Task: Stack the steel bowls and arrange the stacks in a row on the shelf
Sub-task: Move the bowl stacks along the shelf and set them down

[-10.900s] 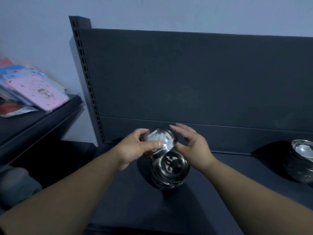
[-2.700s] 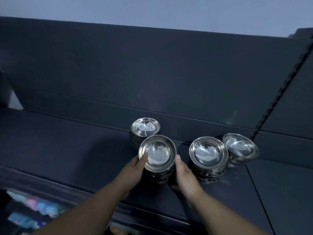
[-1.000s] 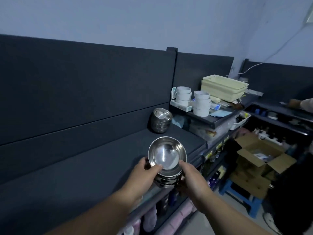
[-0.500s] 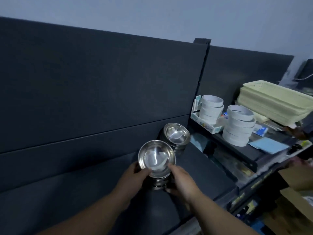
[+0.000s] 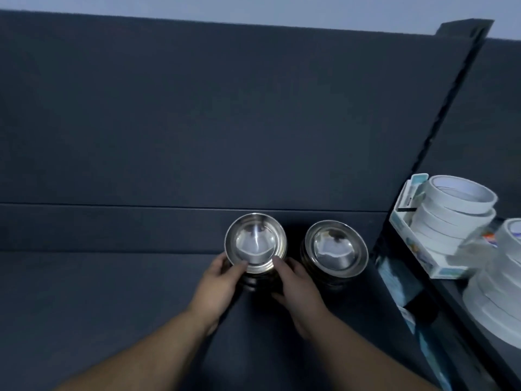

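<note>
A stack (image 5: 255, 244) of shiny steel bowls is clasped at 8 o'clock by the curled left hand (image 5: 218, 283) and at 4 o'clock by the right hand (image 5: 296, 289). Lower bowls are shadowed and partly hidden by the hands; contact with the shelf (image 5: 98, 292) cannot be judged. A second stack (image 5: 335, 249) stands just beside at 3 o'clock, the back panel (image 5: 197, 122) at 12; bare shelf lies at 9.

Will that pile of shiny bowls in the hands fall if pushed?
It might tip: the stack of steel bowls is several bowls tall with a narrow base. The polished metal looks slippery, maybe why the left hand and right hand both grip it. Pushed low, it would probably slide on the flat shelf.
</note>
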A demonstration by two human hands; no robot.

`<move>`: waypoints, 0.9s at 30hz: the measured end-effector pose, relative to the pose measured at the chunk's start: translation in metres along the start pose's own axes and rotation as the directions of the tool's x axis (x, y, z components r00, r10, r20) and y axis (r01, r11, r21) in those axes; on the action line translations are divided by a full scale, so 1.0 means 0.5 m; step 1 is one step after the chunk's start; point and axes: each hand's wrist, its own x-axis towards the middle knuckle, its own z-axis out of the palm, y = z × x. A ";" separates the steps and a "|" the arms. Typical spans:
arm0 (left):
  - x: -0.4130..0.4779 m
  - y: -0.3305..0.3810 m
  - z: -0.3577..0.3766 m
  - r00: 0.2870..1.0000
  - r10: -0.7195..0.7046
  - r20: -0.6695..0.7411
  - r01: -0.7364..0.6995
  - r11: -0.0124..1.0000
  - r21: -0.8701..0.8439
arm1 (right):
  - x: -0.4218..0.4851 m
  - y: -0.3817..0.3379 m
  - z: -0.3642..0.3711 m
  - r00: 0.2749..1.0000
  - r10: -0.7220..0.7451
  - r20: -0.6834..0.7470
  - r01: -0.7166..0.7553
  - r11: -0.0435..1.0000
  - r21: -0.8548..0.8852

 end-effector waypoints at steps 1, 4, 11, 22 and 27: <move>-0.002 0.002 0.002 1.000 0.007 0.000 -0.007 1.000 0.000 | 0.006 0.004 -0.001 1.000 -0.008 -0.005 0.008 1.000 -0.003; -0.022 -0.001 -0.001 1.000 0.013 -0.020 -0.013 1.000 0.017 | 0.001 0.022 -0.003 0.999 -0.025 -0.027 0.023 0.998 -0.057; -0.140 -0.022 -0.116 0.996 0.059 -0.072 -0.024 0.910 0.414 | -0.095 0.079 0.042 0.988 -0.052 -0.143 0.027 0.986 -0.166; -0.507 -0.057 -0.591 0.937 0.154 -0.313 0.119 0.703 0.702 | -0.402 0.208 0.419 0.933 -0.039 0.358 0.268 0.738 -0.619; -0.689 -0.087 -0.804 0.879 0.145 -0.454 0.249 0.672 0.697 | -0.555 0.281 0.608 0.823 0.046 0.566 0.445 0.568 -0.692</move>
